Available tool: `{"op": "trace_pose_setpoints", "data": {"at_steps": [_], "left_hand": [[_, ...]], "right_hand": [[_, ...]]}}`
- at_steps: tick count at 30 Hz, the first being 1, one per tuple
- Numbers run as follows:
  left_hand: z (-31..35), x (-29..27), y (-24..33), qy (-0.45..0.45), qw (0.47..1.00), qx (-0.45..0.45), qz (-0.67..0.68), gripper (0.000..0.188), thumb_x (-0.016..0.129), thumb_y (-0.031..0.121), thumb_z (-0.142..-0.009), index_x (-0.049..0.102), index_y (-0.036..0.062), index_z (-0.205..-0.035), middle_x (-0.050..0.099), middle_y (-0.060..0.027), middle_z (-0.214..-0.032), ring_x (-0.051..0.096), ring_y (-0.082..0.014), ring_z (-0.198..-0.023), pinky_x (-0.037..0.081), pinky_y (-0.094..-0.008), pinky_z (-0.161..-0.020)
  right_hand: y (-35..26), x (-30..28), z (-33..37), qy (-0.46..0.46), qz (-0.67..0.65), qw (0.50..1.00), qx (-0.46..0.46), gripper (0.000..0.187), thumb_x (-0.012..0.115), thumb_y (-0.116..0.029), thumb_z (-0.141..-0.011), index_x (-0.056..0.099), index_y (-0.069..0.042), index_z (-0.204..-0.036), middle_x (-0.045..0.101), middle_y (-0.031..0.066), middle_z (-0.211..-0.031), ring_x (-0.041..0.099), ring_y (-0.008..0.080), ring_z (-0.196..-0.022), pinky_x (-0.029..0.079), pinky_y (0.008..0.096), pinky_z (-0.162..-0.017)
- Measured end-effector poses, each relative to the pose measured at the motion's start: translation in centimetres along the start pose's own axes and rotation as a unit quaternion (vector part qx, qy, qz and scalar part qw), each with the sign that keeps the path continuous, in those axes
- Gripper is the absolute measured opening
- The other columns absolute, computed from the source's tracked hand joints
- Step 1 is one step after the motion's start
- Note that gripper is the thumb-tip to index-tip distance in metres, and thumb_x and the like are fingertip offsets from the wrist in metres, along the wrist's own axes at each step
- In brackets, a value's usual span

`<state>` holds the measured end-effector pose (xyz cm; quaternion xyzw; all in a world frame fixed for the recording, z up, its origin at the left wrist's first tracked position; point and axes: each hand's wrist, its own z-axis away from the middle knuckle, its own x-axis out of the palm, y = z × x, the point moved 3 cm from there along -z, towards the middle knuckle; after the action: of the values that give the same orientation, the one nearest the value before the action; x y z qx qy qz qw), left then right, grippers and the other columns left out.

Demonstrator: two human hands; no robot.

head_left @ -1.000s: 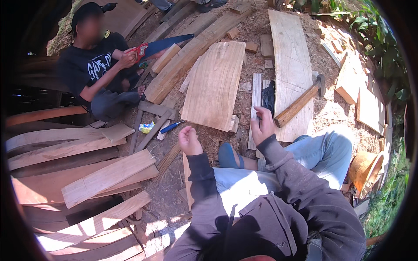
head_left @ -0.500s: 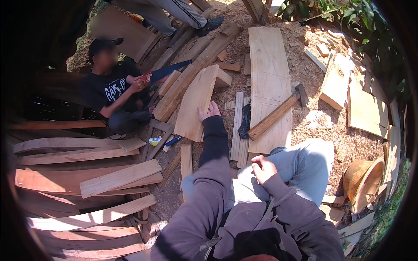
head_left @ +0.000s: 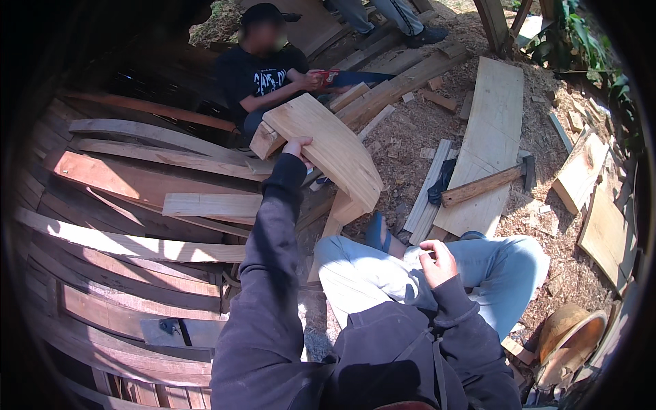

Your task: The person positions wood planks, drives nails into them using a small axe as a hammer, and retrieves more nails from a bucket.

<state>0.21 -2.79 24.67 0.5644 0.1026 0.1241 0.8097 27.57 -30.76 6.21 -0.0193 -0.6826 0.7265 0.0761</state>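
My left hand [head_left: 298, 148] grips the edge of a wide wooden plank [head_left: 328, 140] with thick blocks under its two ends. Tilted, the plank stands out to the left in front of me, and its weight may rest partly on the wood below; I cannot tell. Over my thigh, my right hand [head_left: 437, 264] is closed with the fingers curled in, and whatever it may hold is hidden. Past that hand, a hammer [head_left: 482, 186] with a long wooden handle lies across a broad pale board [head_left: 492, 119] on the ground.
A co-worker [head_left: 263, 78] sits beyond the plank with a red-handled saw [head_left: 328, 78]. Curved timbers [head_left: 137, 236] are stacked at left. A long beam [head_left: 403, 82], a black plastic bag [head_left: 442, 182], a wood block [head_left: 581, 167] and a worn basin [head_left: 570, 342] lie around on shavings.
My left hand, spread against the plank's edge before, has gripped it and swung it leftward, turning it. My right hand stays by my lap. The view has turned left.
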Motion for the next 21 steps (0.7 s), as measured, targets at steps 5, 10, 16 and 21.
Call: {"op": "trace_pose_setpoints", "data": {"at_steps": [5, 10, 16, 21], "left_hand": [[2.8, -0.4, 2.0, -0.113, 0.978, 0.136, -0.107, 0.032, 0.062, 0.013, -0.087, 0.054, -0.0040, -0.112, 0.065, -0.0141, -0.102, 0.066, -0.0249, -0.083, 0.052, -0.0371, -0.082], [5.0, 2.6, 2.1, -0.223, 0.950, 0.174, -0.130, 0.034, 0.058, 0.021, -0.091, 0.056, -0.0055, -0.112, 0.066, -0.0137, -0.099, 0.066, -0.0214, -0.082, 0.052, -0.0309, -0.075], [8.0, 7.3, -1.7, -0.307, 0.951, 0.019, -0.018, 0.039, 0.057, 0.028, -0.092, 0.055, -0.0064, -0.111, 0.066, -0.0182, -0.096, 0.067, -0.0253, -0.080, 0.054, -0.0349, -0.075], [3.8, 7.3, -4.7, -0.316, 0.947, -0.052, -0.036, 0.041, 0.058, 0.032, -0.091, 0.057, -0.0043, -0.110, 0.066, -0.0172, -0.095, 0.067, -0.0250, -0.079, 0.054, -0.0371, -0.073]], "right_hand": [[1.4, 0.7, 0.1, 0.024, 0.083, 0.996, -0.028, 0.027, 0.059, -0.017, -0.079, 0.059, -0.005, -0.103, 0.057, 0.0125, -0.099, 0.059, 0.0232, -0.079, 0.048, 0.0327, -0.069], [3.2, 0.9, -1.3, 0.055, 0.072, 0.996, -0.017, 0.039, 0.061, -0.026, -0.083, 0.053, -0.006, -0.116, 0.055, 0.0180, -0.109, 0.057, 0.0270, -0.096, 0.047, 0.0354, -0.081], [0.8, 2.2, -4.7, -0.115, -0.412, 0.903, 0.040, 0.076, 0.042, -0.062, -0.090, 0.027, -0.009, -0.143, 0.037, 0.0138, -0.141, 0.038, 0.0270, -0.129, 0.036, 0.0418, -0.101], [-5.1, 2.0, -5.4, -0.135, -0.585, 0.799, -0.030, 0.084, 0.039, -0.066, -0.088, 0.030, 0.001, -0.139, 0.045, 0.0173, -0.136, 0.046, 0.0264, -0.124, 0.036, 0.0406, -0.104]]}}
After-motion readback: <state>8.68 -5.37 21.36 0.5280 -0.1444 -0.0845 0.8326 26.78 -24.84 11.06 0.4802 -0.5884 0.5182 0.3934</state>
